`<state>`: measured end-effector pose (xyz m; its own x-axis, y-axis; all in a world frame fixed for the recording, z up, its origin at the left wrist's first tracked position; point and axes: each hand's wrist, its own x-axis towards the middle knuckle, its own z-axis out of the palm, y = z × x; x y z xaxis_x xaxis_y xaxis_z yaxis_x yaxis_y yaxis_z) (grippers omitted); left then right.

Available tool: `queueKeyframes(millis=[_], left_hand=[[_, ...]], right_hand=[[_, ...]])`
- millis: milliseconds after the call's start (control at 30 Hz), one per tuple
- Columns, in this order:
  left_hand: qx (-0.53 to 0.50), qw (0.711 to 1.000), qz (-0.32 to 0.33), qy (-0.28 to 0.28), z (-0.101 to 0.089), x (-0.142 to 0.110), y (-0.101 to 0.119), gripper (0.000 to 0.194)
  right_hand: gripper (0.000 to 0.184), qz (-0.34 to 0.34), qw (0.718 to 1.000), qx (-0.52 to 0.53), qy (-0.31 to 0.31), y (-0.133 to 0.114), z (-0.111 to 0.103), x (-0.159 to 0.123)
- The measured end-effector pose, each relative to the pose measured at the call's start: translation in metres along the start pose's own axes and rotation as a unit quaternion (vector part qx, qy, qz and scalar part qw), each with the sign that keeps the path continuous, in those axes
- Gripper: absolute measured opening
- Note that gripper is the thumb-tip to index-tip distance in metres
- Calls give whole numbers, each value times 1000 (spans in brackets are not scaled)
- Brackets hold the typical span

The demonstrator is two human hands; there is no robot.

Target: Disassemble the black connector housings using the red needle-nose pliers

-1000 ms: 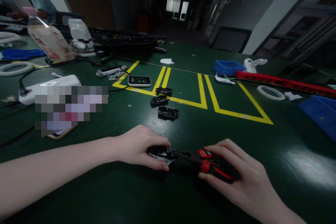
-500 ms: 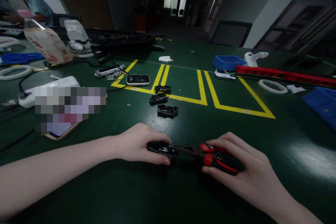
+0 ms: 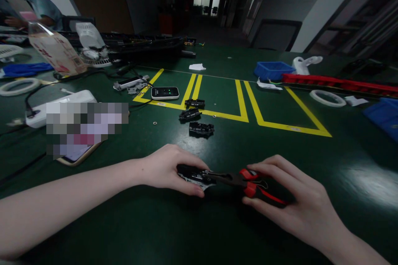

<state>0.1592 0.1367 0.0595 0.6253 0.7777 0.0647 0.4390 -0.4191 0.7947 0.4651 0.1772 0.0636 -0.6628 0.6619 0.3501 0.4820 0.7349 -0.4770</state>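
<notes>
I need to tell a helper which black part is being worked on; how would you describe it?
On the green table, nearest the camera, the left hand pins a black part. Unlike the three loose black parts beyond, red-handled pliers in the right hand meet it.

On the tabletop (image 3: 199, 232), the left hand (image 3: 166, 169) rests on a small part (image 3: 192, 174) just left of the pliers (image 3: 245, 182) under the right hand (image 3: 292, 203), with three similar parts (image 3: 201, 128) lying behind them, and a bin (image 3: 272, 70) far right.
</notes>
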Motion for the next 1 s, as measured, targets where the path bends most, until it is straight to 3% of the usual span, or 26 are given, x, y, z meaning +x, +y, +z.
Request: queueKeyframes(millis=[100,267,533,767,1000], left_hand=[[-7,1000,15,-10,-1,0,0,45],[2,1000,24,-16,-3,-2,2,48],[11,998,-15,54,-1,-1,4,39],[86,990,-52,99,3,-2,9,36],[123,981,-81,125,5,0,13,35]], right_hand=[[36,-17,1000,14,5,0,1,0],[37,15,999,38,-2,1,2,0],[37,1,1000,-26,17,7,3,0],[40,22,998,-44,46,1,9,-1],[38,55,996,-57,32,-5,9,0]])
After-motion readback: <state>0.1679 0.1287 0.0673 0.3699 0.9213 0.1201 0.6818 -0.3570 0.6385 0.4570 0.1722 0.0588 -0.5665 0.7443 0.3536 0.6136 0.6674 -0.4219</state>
